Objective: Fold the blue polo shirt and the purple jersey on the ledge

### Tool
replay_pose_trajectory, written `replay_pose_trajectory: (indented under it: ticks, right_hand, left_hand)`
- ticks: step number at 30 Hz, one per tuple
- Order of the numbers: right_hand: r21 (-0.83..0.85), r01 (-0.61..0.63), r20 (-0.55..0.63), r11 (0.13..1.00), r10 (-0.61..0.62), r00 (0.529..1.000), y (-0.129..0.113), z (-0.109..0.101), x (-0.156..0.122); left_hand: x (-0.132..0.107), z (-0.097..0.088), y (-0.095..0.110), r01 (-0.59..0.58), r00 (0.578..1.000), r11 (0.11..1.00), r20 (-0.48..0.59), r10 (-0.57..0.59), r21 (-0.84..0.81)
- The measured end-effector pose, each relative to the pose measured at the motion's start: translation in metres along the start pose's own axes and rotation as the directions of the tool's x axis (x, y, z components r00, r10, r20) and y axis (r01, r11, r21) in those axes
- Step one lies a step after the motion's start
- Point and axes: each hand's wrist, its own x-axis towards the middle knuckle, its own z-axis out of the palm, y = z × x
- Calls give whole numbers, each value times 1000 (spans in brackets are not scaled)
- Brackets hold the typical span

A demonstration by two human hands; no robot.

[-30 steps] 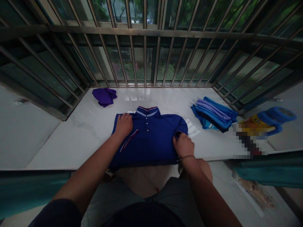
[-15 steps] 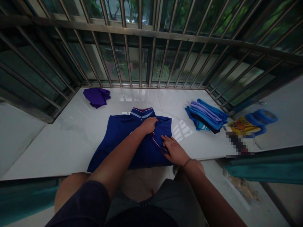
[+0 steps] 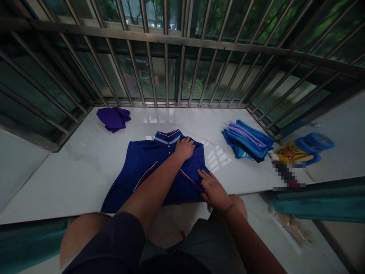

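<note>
A dark blue polo shirt (image 3: 142, 167) with a striped collar lies face up on the white marble sill (image 3: 71, 175), its right side folded inward. My left hand (image 3: 184, 147) reaches across and presses flat on the shirt's right shoulder beside the collar, fingers curled slightly. My right hand (image 3: 212, 187) lies flat with fingers stretched out on the folded right edge near the sill's front.
A crumpled purple cloth (image 3: 113, 118) lies at the back left. A stack of folded blue and purple clothes (image 3: 247, 139) sits at the right. A blue and yellow object (image 3: 305, 148) rests further right. Metal bars (image 3: 171, 68) fence the sill's back and sides.
My left hand crossed from the shirt's left shoulder to its right shoulder. The right sleeve and side got folded inward, and my right hand flattened onto that fold. The left side spread out.
</note>
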Motion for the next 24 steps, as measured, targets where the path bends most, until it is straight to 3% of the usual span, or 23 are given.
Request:
replay_pose_trajectory:
  ticks: [4, 7, 16, 18, 20, 22, 24]
  right_hand:
    - [-5, 10, -29, 1000, -10, 1000, 2, 1, -6]
    - [-13, -3, -40, 1000, 2, 999, 2, 2, -7]
    - [-29, -23, 31, 999, 24, 999, -3, -5, -2]
    - [-33, -23, 45, 999, 24, 999, -3, -7, -3]
    - [-34, -13, 60, 999, 15, 998, -2, -9, -5]
    - [-30, 1, 68, 1000, 1, 998, 0, -10, -6]
    - [-23, 12, 66, 1000, -10, 998, 3, -10, -8]
  left_hand:
    - [10, 2, 16, 45, 998, 999, -34, -44, 17]
    - [17, 1, 21, -1, 999, 1000, -49, 1, 18]
    - [42, 1, 10, -17, 998, 999, -56, 14, -50]
    - [40, -8, -3, -15, 995, 999, -98, 10, -49]
    - [33, -22, -26, 66, 982, 998, -175, -69, -22]
    - [24, -41, -59, 200, 952, 980, -241, -190, 19]
    - [14, -60, -95, 301, 937, 952, -201, -285, 52]
